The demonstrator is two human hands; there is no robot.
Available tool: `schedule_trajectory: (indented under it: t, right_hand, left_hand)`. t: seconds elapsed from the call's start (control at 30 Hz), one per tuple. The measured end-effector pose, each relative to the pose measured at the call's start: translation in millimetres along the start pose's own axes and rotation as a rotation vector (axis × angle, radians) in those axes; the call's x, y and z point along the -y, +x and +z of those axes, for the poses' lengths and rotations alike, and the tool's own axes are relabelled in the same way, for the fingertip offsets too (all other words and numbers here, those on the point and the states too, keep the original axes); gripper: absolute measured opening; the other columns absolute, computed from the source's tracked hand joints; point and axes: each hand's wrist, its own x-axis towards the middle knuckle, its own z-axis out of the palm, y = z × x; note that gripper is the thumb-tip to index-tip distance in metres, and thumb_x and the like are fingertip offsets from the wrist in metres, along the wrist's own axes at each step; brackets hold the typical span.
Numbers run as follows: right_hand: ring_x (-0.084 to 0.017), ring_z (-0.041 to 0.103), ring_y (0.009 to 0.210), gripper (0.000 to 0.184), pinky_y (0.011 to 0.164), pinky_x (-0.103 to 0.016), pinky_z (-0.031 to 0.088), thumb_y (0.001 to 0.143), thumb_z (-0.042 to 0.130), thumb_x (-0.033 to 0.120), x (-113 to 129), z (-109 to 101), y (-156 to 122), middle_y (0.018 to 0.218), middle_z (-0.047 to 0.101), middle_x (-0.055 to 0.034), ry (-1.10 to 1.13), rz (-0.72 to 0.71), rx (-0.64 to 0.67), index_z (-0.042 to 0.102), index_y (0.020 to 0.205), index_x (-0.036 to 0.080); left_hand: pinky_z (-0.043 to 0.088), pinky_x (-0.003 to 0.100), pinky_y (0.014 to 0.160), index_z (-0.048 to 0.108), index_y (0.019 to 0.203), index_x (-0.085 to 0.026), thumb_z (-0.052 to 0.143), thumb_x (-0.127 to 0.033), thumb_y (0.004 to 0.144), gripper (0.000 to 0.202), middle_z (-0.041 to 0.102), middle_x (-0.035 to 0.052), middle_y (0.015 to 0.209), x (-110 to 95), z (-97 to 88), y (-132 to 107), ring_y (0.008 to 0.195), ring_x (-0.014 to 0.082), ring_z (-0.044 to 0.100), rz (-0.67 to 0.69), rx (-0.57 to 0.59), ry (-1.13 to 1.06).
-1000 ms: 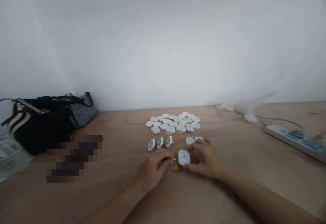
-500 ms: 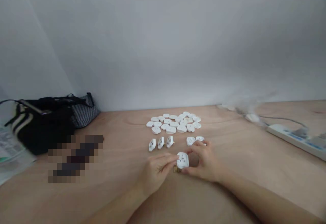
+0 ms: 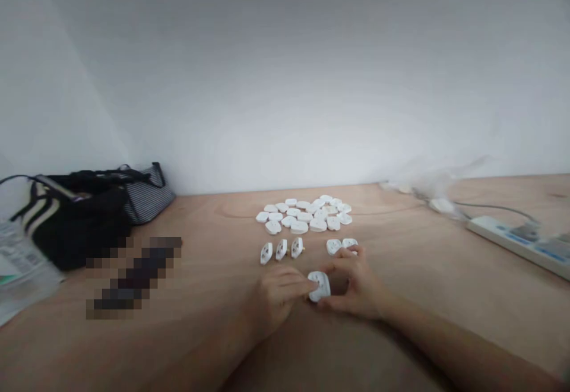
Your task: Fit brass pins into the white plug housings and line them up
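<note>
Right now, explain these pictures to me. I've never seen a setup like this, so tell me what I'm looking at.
There is no machine here. These are a person's two bare hands, filmed by a camera worn on the head, looking forward and down. On the wooden tabletop lies a heap of white plastic plug casings, with a row of three casings and two casings nearer the person. The right hand grips one white casing, and the left hand touches its edge with the fingertips. Further off sit a black bag and a white power strip. A pixelated patch hides something on the table.
</note>
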Motion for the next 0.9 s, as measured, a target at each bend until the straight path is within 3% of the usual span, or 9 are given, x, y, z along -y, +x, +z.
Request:
schedule_trajectory:
  t: [0.23, 0.63, 0.9]
  right_hand:
    - [-0.023, 0.055, 0.084, 0.034, 0.095, -0.048, 0.022, 0.057, 0.077, 0.046, -0.2, -2.2, -0.1, 0.076, 0.064, 0.0006, 0.039, -0.032, 0.092, 0.068, 0.084, 0.026]
    - [-0.024, 0.055, 0.085, 0.038, 0.094, -0.047, 0.024, 0.053, 0.078, 0.047, -3.9, -1.2, -1.7, 0.077, 0.063, -0.0003, 0.063, 0.008, 0.028, 0.069, 0.082, 0.025]
    - [-0.022, 0.056, 0.082, 0.034, 0.093, -0.047, 0.026, 0.055, 0.077, 0.045, -2.7, -3.5, -1.2, 0.077, 0.064, 0.0001, 0.053, -0.01, 0.051, 0.069, 0.08, 0.024]
  left_hand:
    - [0.048, 0.034, 0.072, 0.063, 0.105, -0.02, 0.043, -0.011, 0.09, 0.027, 0.073, 0.0047, 0.083, -1.1, -2.9, 3.4, 0.082, 0.02, 0.063, 0.18, -0.011, 0.077]
    - [0.049, 0.033, 0.072, 0.067, 0.1, -0.018, 0.047, -0.012, 0.088, 0.024, 0.071, 0.0079, 0.081, 3.9, -0.9, -0.1, 0.082, 0.0192, 0.063, 0.138, -0.079, 0.055]
    - [0.046, 0.035, 0.076, 0.062, 0.108, -0.021, 0.047, -0.008, 0.087, 0.029, 0.073, 0.004, 0.082, -0.7, -3.2, 2.5, 0.081, 0.0188, 0.063, 0.168, -0.055, 0.034]
